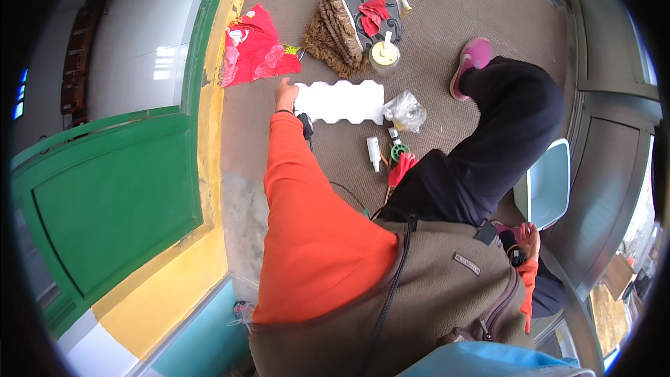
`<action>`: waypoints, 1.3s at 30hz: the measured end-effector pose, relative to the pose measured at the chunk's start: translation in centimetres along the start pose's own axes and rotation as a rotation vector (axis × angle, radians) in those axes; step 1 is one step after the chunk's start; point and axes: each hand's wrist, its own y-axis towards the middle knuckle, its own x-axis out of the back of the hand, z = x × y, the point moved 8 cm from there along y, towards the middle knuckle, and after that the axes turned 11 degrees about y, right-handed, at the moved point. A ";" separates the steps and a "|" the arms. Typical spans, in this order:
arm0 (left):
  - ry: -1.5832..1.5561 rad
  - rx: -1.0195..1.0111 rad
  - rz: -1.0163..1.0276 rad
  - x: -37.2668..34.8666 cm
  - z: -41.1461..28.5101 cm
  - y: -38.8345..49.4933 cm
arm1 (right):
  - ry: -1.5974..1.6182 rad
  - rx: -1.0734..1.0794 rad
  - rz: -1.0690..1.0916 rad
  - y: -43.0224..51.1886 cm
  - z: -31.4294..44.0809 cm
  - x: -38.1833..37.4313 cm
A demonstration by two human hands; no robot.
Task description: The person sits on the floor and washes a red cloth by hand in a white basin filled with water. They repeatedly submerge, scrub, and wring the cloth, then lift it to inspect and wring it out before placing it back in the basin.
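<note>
My left hand [286, 96] grips the left end of a white panel with scalloped long edges [340, 102], which looks like foam. A small black device [305, 124] sits by that wrist. Low on the right, my right hand [529, 241] has its fingers apart beside a pale blue plastic basin [550, 183]; whether it touches the rim I cannot tell. A crumpled clear plastic bag [406, 112] lies against the panel's right end. Nearer to me are a white bottle [373, 153], a smaller bottle [394, 136], a green spool [400, 152] and red cloth [402, 168].
Beyond the panel lie a red printed cloth [261, 50], folded brown textiles [335, 31] with red scraps [373, 14], and a jar with a yellow lid [384, 56]. A green door frame [120, 199] bounds the left, metal door panels [607, 136] the right.
</note>
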 end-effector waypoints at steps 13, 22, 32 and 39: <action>-0.064 0.046 0.148 -4.9 -6.3 8.4 | -0.297 0.113 -0.067 -8.4 4.2 -5.4; -0.459 0.033 -0.035 2.5 -2.8 5.6 | -0.348 0.081 0.012 -8.2 3.4 -6.9; -0.581 0.197 0.283 -6.4 -4.1 11.1 | -0.463 0.315 -0.135 -10.7 5.0 -8.7; -0.912 -0.040 0.063 4.7 -0.3 14.7 | -0.372 0.287 -0.183 -9.3 3.7 -8.0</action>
